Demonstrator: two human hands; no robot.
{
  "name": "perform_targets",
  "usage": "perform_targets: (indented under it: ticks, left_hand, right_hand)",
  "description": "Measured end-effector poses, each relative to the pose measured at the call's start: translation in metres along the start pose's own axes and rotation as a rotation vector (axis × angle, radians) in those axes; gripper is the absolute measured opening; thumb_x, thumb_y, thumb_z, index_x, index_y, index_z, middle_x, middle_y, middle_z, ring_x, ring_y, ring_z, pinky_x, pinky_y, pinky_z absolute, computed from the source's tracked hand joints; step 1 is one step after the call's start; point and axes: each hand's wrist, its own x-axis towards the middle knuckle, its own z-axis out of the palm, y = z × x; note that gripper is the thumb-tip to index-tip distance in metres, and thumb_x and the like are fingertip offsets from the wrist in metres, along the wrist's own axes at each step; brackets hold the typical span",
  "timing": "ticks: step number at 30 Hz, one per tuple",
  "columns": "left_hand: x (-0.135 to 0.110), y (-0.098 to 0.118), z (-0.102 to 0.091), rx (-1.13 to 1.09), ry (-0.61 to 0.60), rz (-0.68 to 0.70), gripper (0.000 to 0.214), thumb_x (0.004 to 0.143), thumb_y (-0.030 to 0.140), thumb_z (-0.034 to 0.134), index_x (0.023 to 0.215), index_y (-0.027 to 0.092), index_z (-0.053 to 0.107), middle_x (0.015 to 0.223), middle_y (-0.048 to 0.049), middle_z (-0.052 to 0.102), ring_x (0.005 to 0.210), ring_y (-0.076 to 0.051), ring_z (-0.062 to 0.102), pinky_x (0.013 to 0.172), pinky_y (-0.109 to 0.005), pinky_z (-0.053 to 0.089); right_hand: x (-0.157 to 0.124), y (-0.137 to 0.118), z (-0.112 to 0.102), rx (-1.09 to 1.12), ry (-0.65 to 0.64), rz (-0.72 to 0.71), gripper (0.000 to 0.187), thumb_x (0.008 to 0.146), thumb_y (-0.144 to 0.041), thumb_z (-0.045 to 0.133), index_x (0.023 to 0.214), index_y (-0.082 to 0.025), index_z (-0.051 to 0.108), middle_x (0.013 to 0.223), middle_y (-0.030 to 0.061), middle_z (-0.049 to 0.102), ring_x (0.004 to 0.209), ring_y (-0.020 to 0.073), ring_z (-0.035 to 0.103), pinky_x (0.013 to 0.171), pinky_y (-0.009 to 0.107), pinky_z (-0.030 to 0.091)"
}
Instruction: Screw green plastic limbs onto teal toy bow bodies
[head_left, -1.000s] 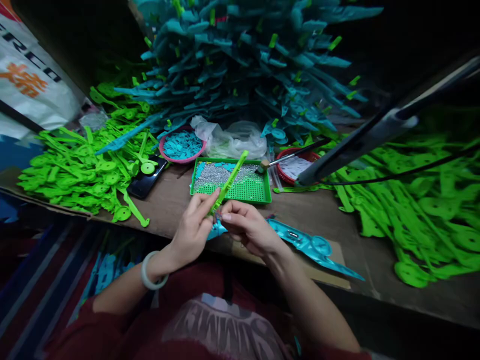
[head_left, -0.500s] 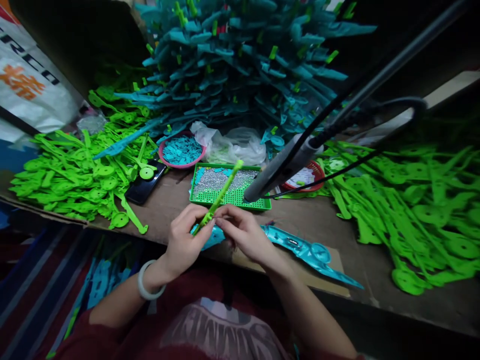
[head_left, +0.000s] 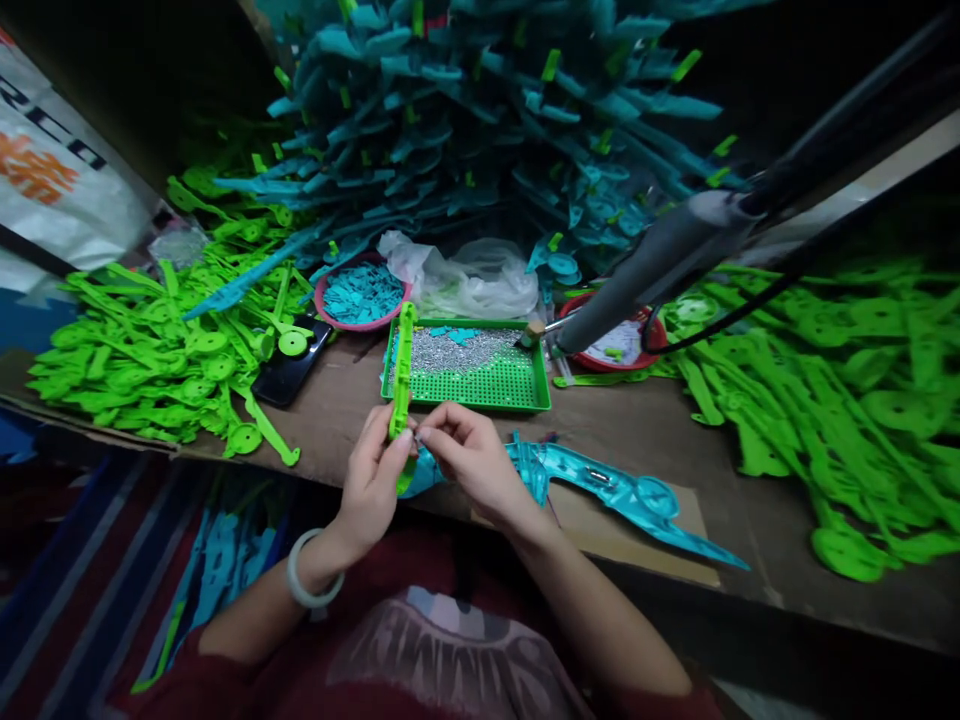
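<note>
My left hand [head_left: 375, 480] grips a long green plastic strip [head_left: 403, 365] near its lower end, holding it almost upright over the table edge. My right hand [head_left: 469, 455] has its fingertips pinched together at the same spot on the strip; whether something small sits between them is too small to see. Just behind the hands lies a green perforated tray [head_left: 495, 385] with a heap of tiny silver screws [head_left: 450, 350]. A teal toy sword part [head_left: 600, 485] lies on the table under and right of my right hand.
A big pile of teal parts [head_left: 487, 130] fills the back. Green parts lie heaped left [head_left: 150, 340] and right [head_left: 847, 420]. A pink bowl of teal pieces [head_left: 360, 292], a black phone [head_left: 289, 370], a red bowl [head_left: 626, 345], plastic bags [head_left: 465, 280] and a hanging grey power screwdriver [head_left: 660, 260] surround the tray.
The green strip has swung from leaning right to nearly upright, tilted slightly left. Both hands stayed at the table edge. The hanging screwdriver has swung to the right.
</note>
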Motion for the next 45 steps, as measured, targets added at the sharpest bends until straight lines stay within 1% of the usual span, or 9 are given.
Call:
perform_targets:
  ticks: [5,10,16,19,24,29,37,41,45]
  left_hand:
    - [-0.001,-0.004,-0.004,0.069,0.043,0.008,0.024,0.089,0.034,0.068,0.108,0.02,0.066,0.099,-0.0024,0.066,0.092,-0.015,0.063,0.086,-0.026,0.049]
    - [-0.001,-0.005,-0.004,-0.078,0.105,-0.113,0.026,0.085,0.036,0.072,0.104,0.019,0.065,0.089,-0.0002,0.066,0.08,-0.012,0.062,0.075,-0.022,0.051]
    - [0.003,0.01,-0.003,-0.495,-0.003,-0.364,0.031,0.084,0.035,0.071,0.11,0.018,0.066,0.08,0.0013,0.058,0.067,-0.008,0.054,0.063,-0.019,0.047]
    - [0.006,0.012,-0.008,-0.479,-0.05,-0.421,0.031,0.087,0.038,0.066,0.11,0.017,0.068,0.086,-0.0015,0.06,0.073,-0.011,0.055,0.068,-0.021,0.047]
    - [0.008,0.002,-0.01,-0.02,-0.066,-0.198,0.034,0.096,0.044,0.053,0.111,0.019,0.069,0.08,-0.001,0.06,0.076,-0.014,0.054,0.071,-0.024,0.046]
    - [0.005,0.0,-0.006,0.098,-0.182,-0.039,0.037,0.102,0.037,0.041,0.126,0.019,0.063,0.099,-0.0056,0.06,0.095,-0.017,0.057,0.087,-0.028,0.047]
    - [0.003,-0.006,-0.007,0.291,-0.09,0.097,0.04,0.103,0.028,0.038,0.141,0.023,0.05,0.095,-0.0031,0.052,0.083,-0.014,0.054,0.075,-0.025,0.048]
    - [0.001,-0.013,-0.007,0.337,-0.127,0.159,0.044,0.102,0.026,0.038,0.145,0.02,0.046,0.102,-0.0058,0.057,0.092,-0.016,0.058,0.082,-0.028,0.05]
    - [-0.001,-0.016,-0.01,0.349,-0.14,0.175,0.048,0.101,0.025,0.04,0.148,0.019,0.042,0.126,-0.0114,0.061,0.114,-0.02,0.058,0.098,-0.032,0.047]
  right_hand:
    - [0.001,0.006,-0.003,-0.113,0.004,-0.074,0.023,0.078,-0.036,0.065,0.067,-0.019,0.053,0.061,-0.0057,0.047,0.055,0.0077,0.038,0.053,0.023,0.03]
    - [-0.006,0.005,-0.008,-0.178,-0.081,-0.161,0.017,0.087,-0.037,0.06,0.088,-0.02,0.062,0.076,-0.0016,0.058,0.069,0.0116,0.05,0.064,0.025,0.04]
    - [-0.005,0.007,-0.018,-0.301,-0.063,-0.245,0.02,0.09,-0.039,0.06,0.08,-0.021,0.061,0.079,0.0009,0.059,0.079,0.0157,0.054,0.074,0.03,0.043]
    - [-0.003,0.013,-0.019,-0.15,0.003,-0.289,0.019,0.087,-0.039,0.063,0.079,-0.022,0.062,0.088,0.0025,0.06,0.089,0.0177,0.055,0.084,0.033,0.044]
    - [-0.001,0.029,-0.005,-0.02,0.1,-0.218,0.02,0.082,-0.037,0.071,0.073,-0.021,0.063,0.081,0.0001,0.055,0.079,0.0149,0.054,0.075,0.03,0.046]
    - [0.001,0.039,0.004,0.118,0.191,-0.121,0.025,0.079,-0.039,0.072,0.072,-0.02,0.059,0.078,-0.0034,0.05,0.055,0.0074,0.046,0.057,0.026,0.039]
    - [-0.001,0.034,0.002,0.183,0.149,-0.152,0.023,0.075,-0.037,0.073,0.067,-0.02,0.059,0.084,-0.0002,0.05,0.077,0.0133,0.053,0.075,0.028,0.047]
    - [0.0,0.037,0.001,0.101,0.144,-0.111,0.024,0.076,-0.037,0.073,0.068,-0.02,0.059,0.087,0.0007,0.051,0.073,0.0124,0.05,0.063,0.026,0.044]
    - [-0.002,0.036,-0.004,-0.123,0.189,-0.214,0.019,0.079,-0.032,0.071,0.068,-0.02,0.06,0.085,0.0015,0.053,0.083,0.016,0.053,0.075,0.03,0.045]
